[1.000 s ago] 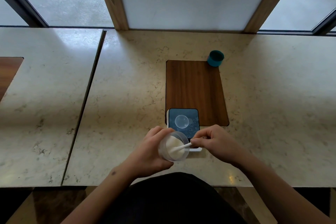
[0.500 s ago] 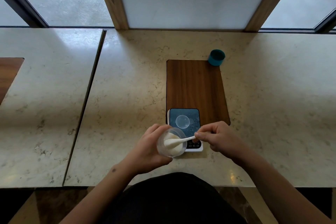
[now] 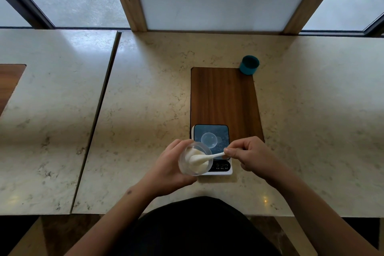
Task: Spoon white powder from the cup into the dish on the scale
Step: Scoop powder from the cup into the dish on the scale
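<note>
My left hand (image 3: 166, 170) grips a clear plastic cup (image 3: 185, 167) of white powder, tilted toward the scale. My right hand (image 3: 251, 157) pinches the handle of a white spoon (image 3: 204, 158) whose bowl lies in the cup on the powder. Just beyond the cup sits a small scale (image 3: 222, 169) with a dark top plate and white base. A small clear round dish (image 3: 209, 140) rests on that plate and looks empty. The cup hides the scale's near left corner.
The scale stands at the near end of a dark wooden inlay (image 3: 223, 97) in the marble counter (image 3: 145, 110). A teal cup (image 3: 249, 65) stands at the inlay's far right corner. A seam (image 3: 97, 114) splits the counter on the left; windows run behind.
The cup has tipped a little more toward the scale, and the spoon's bowl has shifted deeper over the powder. My right hand has risen slightly toward the scale's plate.
</note>
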